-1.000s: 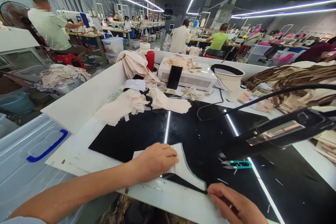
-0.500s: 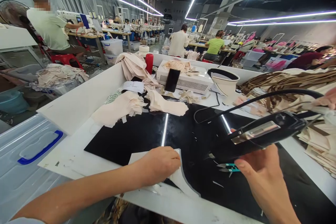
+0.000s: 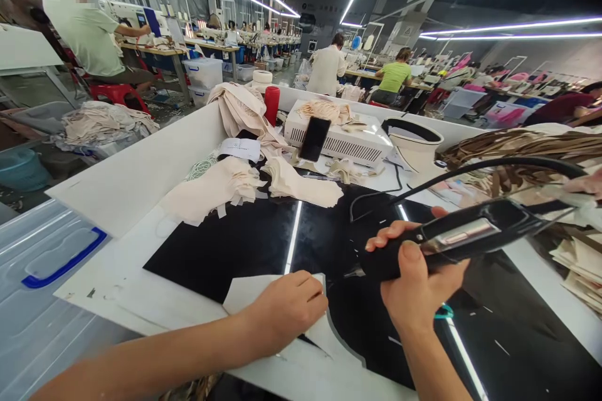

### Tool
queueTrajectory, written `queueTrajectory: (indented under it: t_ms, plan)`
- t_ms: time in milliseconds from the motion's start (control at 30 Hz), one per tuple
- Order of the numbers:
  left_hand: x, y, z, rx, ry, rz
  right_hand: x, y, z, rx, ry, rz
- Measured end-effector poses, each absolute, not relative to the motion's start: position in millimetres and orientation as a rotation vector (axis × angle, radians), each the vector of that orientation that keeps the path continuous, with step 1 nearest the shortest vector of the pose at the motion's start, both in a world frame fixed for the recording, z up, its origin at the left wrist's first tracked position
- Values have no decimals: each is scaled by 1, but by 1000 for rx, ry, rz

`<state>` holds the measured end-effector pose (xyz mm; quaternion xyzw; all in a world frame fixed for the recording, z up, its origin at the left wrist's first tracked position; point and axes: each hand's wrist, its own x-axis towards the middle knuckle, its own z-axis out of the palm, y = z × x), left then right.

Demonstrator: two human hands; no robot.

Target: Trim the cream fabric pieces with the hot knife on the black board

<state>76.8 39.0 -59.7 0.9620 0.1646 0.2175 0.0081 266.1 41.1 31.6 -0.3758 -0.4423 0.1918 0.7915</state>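
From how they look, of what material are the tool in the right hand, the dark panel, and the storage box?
Tool in the right hand: probably smooth black plastic, with a shiny, metal-like plate.
Dark panel: glossy, perhaps glass or acrylic; it mirrors the ceiling lights.
Storage box with blue handle: likely clear plastic, ribbed and see-through.

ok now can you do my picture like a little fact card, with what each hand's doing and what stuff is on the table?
Left hand: on a pale flat piece
Right hand: wrapped around a black tool
Under the tool: shiny black sheet
Beyond the hands: two cream fabric stacks
Phone: tilted, in front of a white vented box
Red thing: upright, left of the box
Tool's tip: dark and blurry, can't tell its shape
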Motion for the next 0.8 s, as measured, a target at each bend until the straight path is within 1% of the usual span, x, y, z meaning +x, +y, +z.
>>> queueTrajectory:
  t_ms: [333, 533, 800]
  plan:
    - [77, 35, -49, 3019, 504, 736, 252, 57, 25, -721, -938, 585]
    - [77, 35, -49, 2978, 511, 699, 249, 56, 27, -711, -923, 619]
    - [75, 35, -48, 2943, 493, 769, 253, 55, 27, -705, -921, 636]
